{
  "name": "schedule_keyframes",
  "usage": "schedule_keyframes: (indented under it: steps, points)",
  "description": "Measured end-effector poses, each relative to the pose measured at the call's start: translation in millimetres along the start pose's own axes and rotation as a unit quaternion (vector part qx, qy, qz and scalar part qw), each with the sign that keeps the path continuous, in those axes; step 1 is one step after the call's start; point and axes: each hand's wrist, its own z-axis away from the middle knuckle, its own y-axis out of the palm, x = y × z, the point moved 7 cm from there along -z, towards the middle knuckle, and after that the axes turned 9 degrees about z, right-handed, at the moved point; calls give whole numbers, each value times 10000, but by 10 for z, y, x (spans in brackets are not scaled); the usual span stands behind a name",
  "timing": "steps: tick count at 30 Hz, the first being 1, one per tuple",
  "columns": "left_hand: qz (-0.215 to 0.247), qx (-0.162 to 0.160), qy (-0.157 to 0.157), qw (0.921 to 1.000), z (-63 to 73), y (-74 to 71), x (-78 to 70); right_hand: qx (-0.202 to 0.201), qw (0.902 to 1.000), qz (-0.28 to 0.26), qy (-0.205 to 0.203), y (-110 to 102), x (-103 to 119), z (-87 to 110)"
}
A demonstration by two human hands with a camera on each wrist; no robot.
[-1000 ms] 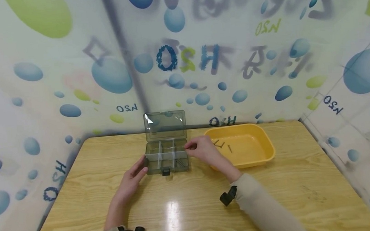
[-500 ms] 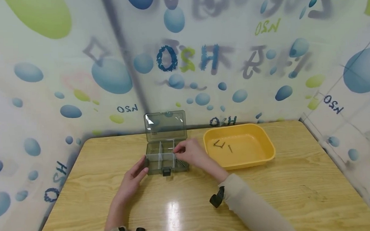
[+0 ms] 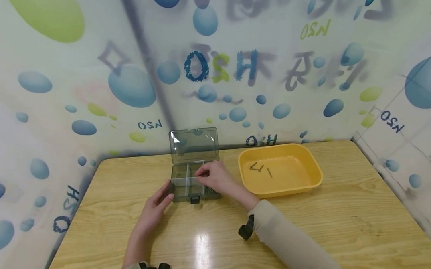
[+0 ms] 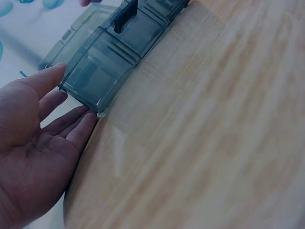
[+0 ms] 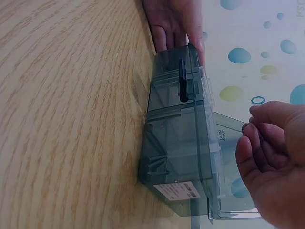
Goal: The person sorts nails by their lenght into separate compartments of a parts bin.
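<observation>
A see-through grey compartment box (image 3: pixel 180 196) stands on the table with its lid (image 3: pixel 194 145) raised at the back. My left hand (image 3: pixel 155 205) holds the box's left end, thumb at the rim and fingers lower on the side in the left wrist view. Over the back right part of the box is my right hand (image 3: pixel 219 178), its thumb and fingertips drawn together. I cannot tell whether something small sits between them. Thin dark screws (image 3: pixel 211 191) lie in the front right compartment, partly covered by this hand in the head view.
To the right of the box is a yellow tray (image 3: pixel 297 179) with several screws (image 3: pixel 269 172) on its bottom. The wooden table (image 3: pixel 313 230) meets a patterned wall (image 3: pixel 135 118) at the back. A black latch (image 3: pixel 194 199) hangs on the box's front.
My right hand has moved left, from between the tray and the box to over the box's compartments, its fingertips staying together. The left hand has stayed on the box.
</observation>
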Motion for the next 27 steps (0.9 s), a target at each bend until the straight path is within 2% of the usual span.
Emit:
schedule_keyframes:
  steps: [13, 19, 27]
  points:
    - [-61, -21, -62, 10000, -11, 9, 14, 13, 9999, -166, -45, -171, -38, 105]
    - [-23, -23, -128, 9999, -7, 23, 21, -354, 9993, 118, -93, -316, -151, 198]
    - [-122, -15, -161, 9998, 1, -2, 1, -587, 9983, 13, -35, -566, -328, 388]
